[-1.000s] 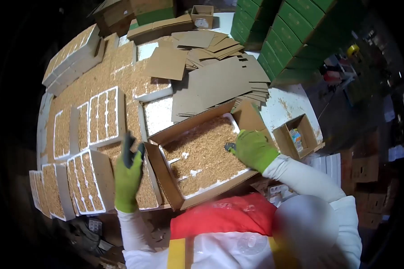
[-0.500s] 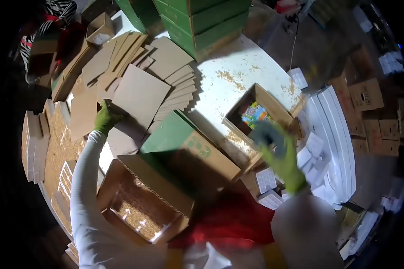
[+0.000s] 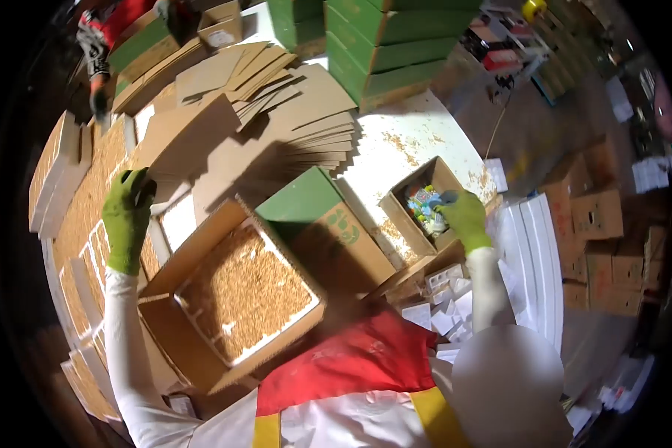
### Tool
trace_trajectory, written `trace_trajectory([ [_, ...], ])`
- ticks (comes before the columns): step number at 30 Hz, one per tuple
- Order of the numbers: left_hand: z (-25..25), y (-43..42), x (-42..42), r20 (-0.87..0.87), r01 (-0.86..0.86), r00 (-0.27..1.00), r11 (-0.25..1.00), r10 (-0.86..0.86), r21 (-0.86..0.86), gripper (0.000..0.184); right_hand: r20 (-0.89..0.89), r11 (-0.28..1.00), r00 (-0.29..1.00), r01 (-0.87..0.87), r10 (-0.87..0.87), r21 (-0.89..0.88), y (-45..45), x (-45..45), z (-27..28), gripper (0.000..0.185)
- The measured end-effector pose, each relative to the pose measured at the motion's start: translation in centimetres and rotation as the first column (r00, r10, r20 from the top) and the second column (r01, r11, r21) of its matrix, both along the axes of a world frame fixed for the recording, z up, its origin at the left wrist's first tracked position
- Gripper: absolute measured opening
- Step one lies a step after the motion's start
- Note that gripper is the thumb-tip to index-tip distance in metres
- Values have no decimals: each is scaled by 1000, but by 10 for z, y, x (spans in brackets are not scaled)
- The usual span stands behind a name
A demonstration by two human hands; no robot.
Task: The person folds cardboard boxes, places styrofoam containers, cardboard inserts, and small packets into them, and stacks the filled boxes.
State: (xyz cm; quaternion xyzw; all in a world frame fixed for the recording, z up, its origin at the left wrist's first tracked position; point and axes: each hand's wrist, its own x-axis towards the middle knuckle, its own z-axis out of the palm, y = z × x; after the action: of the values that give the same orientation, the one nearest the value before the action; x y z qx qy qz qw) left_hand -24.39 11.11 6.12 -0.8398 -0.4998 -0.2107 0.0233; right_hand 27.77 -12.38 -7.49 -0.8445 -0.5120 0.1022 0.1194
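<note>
Head view: working with both hands, in green gloves with dark fingertips, held wide apart. Pinching a brown cardboard sheet (image 3: pixel 187 142) by its near left corner with the left hand (image 3: pixel 129 216), fingers curled at the edge. Holding it tilted up, just left of a spread of loose cards (image 3: pixel 313 97) on the white table (image 3: pixel 455 142).

Reaching over with the right hand (image 3: pixel 463 216) into a small cardboard box (image 3: pixel 446 175), fingertips right at some colourful packets (image 3: pixel 425 205) in there. No telling about a firm grip on any of them, what with such small, dark fingertips.

Smack between the two arms, a deep open carton (image 3: pixel 175 328), sitting at an angle, with a white-rimmed tray (image 3: pixel 282 328) of tan flaky stuff down inside. Right beside it, a green-and-brown carton (image 3: pixel 299 198) with a printed green mark. At the far side, tall stacks of green boxes (image 3: pixel 396 52). Off to the left, plenty of white trays (image 3: pixel 60 175) with the same tan stuff. Up in the far left corner, another person (image 3: pixel 131 15) in red with patterned sleeves, partly cut off. Lower right, a jumble of white pieces (image 3: pixel 444 310), too messy to identify.
</note>
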Motion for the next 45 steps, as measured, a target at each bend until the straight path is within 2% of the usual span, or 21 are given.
trace_trajectory([
  [1,9,-19,-9,46,32,998,996,-36,83,29,-552,959,801,284,-234,5,4,-13,30,35],
  [6,33,-115,-32,15,-31,1000,908,27,417,36,-869,866,32,68,494,495,32,-138,123,41],
  [8,60,-170,-18,-47,-66,995,952,83,298,36,-597,671,313,-421,739,611,44,-204,149,43],
  [10,48,-204,-20,-129,109,989,944,-72,310,34,97,360,447,-816,889,453,45,-241,154,45],
  [12,38,-238,-16,-265,249,929,966,-259,-70,27,-167,560,544,-722,822,406,36,-236,165,42],
  [14,12,-255,-17,-24,349,907,783,-420,-514,21,-560,815,607,-302,564,494,28,-222,155,36],
  [18,-2,-256,-28,-127,315,899,819,-420,-480,21,-775,914,506,-72,379,400,27,-200,165,30],
  [22,61,-257,-93,523,476,825,763,-214,-438,49,-672,874,560,-277,485,399,32,-207,164,27],
  [24,16,-275,-119,713,51,654,926,252,-374,55,-760,881,453,-313,466,354,45,-200,144,27],
  [25,-7,-269,-109,847,47,473,953,244,-301,54,-749,835,390,-377,535,400,53,-208,125,30],
  [27,-37,-267,-76,663,19,722,952,199,-307,51,-650,736,383,-512,656,442,54,-252,91,39],
  [28,-42,-262,-63,451,16,884,959,119,-283,54,-23,417,428,-864,903,283,56,-268,80,39],
  [29,-51,-256,-60,331,-35,938,977,105,-209,57,164,397,446,-880,880,260,53,-282,98,40],
  [30,-67,-252,-56,218,-75,971,991,98,-111,60,39,462,490,-843,871,276,60,-272,79,53],
  [32,-110,-257,-52,602,-158,741,949,297,-273,65,-178,703,773,-423,609,572,55,-273,46,100],
  [34,-132,-260,-46,752,-251,508,907,420,-338,67,-214,890,866,-420,452,180,36,-277,21,101],
  [35,-135,-263,-48,745,-245,456,874,486,-420,72,-184,805,793,-526,580,273,34,-278,-2,93],
  [36,-136,-262,-52,724,-241,403,828,559,-505,83,-602,866,625,-401,496,297,38,-281,14,90],
  [38,-130,-248,-59,701,-22,210,720,682,-694,85,-843,893,364,-368,395,259,34,-283,58,90],
  [42,-18,-196,7,813,386,-109,778,572,-496,63,-570,750,502,-542,650,379,108,-233,134,85],
  [45,10,-131,55,889,592,-234,783,394,-192,63,-682,646,45,-372,730,667,179,-159,224,75],
])
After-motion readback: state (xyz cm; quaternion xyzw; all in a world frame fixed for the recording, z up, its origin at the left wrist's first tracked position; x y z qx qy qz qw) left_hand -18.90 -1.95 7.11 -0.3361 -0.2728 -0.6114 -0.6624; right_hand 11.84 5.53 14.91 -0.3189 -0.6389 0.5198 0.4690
